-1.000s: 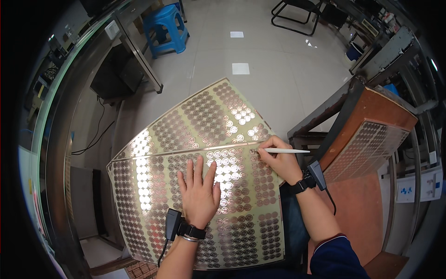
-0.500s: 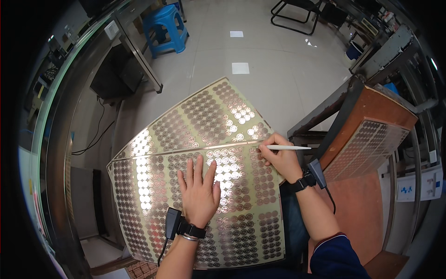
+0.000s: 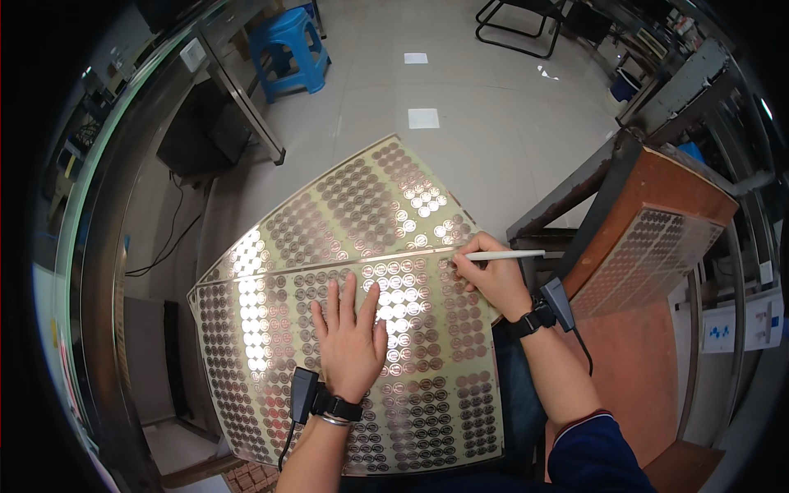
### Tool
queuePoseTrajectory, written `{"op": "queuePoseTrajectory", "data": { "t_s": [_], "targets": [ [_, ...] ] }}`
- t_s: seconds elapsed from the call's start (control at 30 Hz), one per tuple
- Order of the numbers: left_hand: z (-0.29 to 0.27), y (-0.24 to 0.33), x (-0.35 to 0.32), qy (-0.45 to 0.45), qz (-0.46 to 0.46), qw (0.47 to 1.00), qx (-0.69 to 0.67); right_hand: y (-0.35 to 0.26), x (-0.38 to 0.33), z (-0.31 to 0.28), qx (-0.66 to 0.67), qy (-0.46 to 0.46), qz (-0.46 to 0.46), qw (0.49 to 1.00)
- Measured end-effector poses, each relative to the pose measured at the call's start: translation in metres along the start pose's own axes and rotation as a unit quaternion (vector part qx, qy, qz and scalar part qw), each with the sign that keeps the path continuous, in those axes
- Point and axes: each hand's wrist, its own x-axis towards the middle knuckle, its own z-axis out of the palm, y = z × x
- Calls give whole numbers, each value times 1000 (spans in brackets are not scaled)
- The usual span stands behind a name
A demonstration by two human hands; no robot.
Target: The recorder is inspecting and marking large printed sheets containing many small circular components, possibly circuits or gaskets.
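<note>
A large pale-green panel [image 3: 288, 329], covered in rows of shiny round metallic pads, leans tilted across my lap. Behind it a similar panel [image 3: 353, 197] shows above its top edge. My left hand [image 3: 352, 349] lies flat on the front panel, fingers spread, holding nothing. Near that panel's upper right corner, my right hand [image 3: 493, 275] grips a slim white pen-like tool [image 3: 516, 255] in bent fingers. The tool's rear end points right; its tip is hidden by my fingers, so I cannot tell whether it touches the panel.
At my right stands a reddish-brown board [image 3: 657, 197] with another dotted sheet [image 3: 649, 259] on it. A metal-framed bench [image 3: 238, 90] runs along the left. A blue stool [image 3: 288, 53] and a black chair [image 3: 518, 33] stand on the floor ahead.
My right hand with the white pen-like tool has shifted slightly left and up along the panel's upper edge. My left hand stays flat in about the same place.
</note>
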Motion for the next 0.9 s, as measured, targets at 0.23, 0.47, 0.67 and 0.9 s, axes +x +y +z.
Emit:
{"op": "queuePoseTrajectory", "data": {
  "t_s": [0.23, 0.47, 0.67, 0.9],
  "targets": [
    [2, -3, -1, 7, 4, 1000, 4, 5, 1, -4, -8, 8, -10, 1000],
    [1, -2, -1, 9, 7, 1000, 5, 0, 1, -2, -39, -9, -17, 999],
    [1, -1, -1, 13, 6, 1000, 1, -2, 3, 0, -1, 11, 4, 1000],
    [2, -2, 0, 13, 11, 1000, 5, -2, -1, -3, -50, 29, -29, 998]
  ]
}}
